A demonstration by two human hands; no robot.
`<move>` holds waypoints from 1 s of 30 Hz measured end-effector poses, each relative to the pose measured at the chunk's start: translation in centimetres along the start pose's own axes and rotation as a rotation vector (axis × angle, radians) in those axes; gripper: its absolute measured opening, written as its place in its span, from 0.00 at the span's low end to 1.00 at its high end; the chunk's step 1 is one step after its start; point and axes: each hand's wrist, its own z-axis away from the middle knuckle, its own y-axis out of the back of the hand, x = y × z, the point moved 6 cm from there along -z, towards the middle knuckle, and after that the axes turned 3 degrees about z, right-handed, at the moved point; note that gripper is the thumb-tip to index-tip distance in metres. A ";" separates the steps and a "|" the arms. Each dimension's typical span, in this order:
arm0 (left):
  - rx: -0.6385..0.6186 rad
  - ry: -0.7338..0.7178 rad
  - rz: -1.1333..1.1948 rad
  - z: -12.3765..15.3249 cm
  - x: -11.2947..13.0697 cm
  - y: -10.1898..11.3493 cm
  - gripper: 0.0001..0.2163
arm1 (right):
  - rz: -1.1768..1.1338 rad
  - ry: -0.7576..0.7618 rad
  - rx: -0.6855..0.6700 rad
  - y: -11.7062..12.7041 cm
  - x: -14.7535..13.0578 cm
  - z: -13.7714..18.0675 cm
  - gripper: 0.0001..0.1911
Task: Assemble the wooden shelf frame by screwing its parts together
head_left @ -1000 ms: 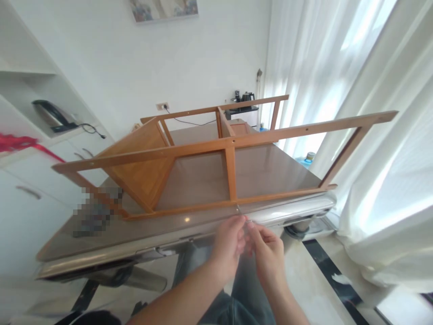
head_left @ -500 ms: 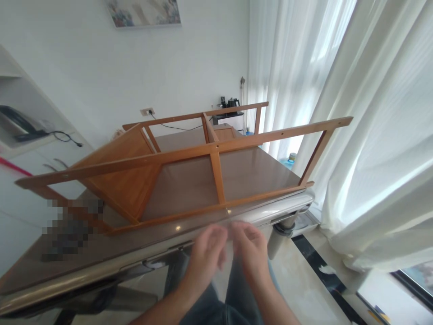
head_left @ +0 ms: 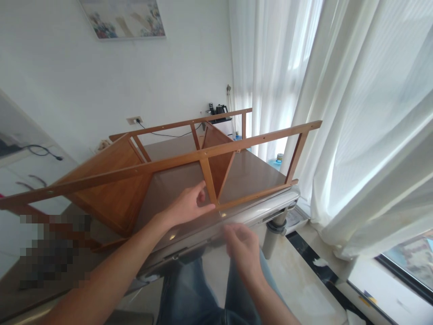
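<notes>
A wooden shelf frame (head_left: 169, 161) lies on its side on the brown-topped table (head_left: 176, 176). My left hand (head_left: 192, 203) reaches over the table's near edge to the frame's middle crossbar (head_left: 209, 180). Its index finger and thumb are apart, close to the bar; whether they touch it I cannot tell. Behind that bar slants a brown wooden panel (head_left: 218, 162). A larger wooden panel (head_left: 104, 185) stands tilted in the left part of the frame. My right hand (head_left: 242, 243) hovers above my lap with fingers curled together; anything inside them is hidden.
The table's shiny metal edge (head_left: 267, 211) runs between me and the frame. White curtains (head_left: 341, 135) hang on the right. A black kettle (head_left: 221, 109) stands on a small cabinet at the back. A blue-tinted bottle (head_left: 276, 161) is beyond the table's right side.
My left hand has left my right hand and moved forward to the middle crossbar. The panel behind the bar now shows a broad slanted face. The view has turned slightly right.
</notes>
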 end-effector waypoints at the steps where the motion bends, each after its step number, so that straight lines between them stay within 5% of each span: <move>1: 0.022 -0.001 0.000 0.0 0.1 -0.1 0.17 | -0.003 0.003 0.005 0.0 0.1 -0.1 0.26; 8: 0.101 0.011 0.017 -0.1 0.3 -2.1 0.23 | 0.011 0.025 -0.010 -0.2 0.5 -0.7 0.25; 15: -0.020 -0.049 -0.021 0.0 -0.6 -2.5 0.29 | 0.015 0.037 0.006 -0.3 0.8 -1.1 0.25; 23: -0.109 -0.094 -0.065 1.0 -1.5 -0.9 0.27 | -0.017 0.029 0.007 -0.3 0.1 -0.9 0.26; 30: -0.039 -0.038 -0.048 1.4 -0.5 -2.2 0.22 | -0.044 -0.006 -0.083 -0.6 -0.2 -0.9 0.27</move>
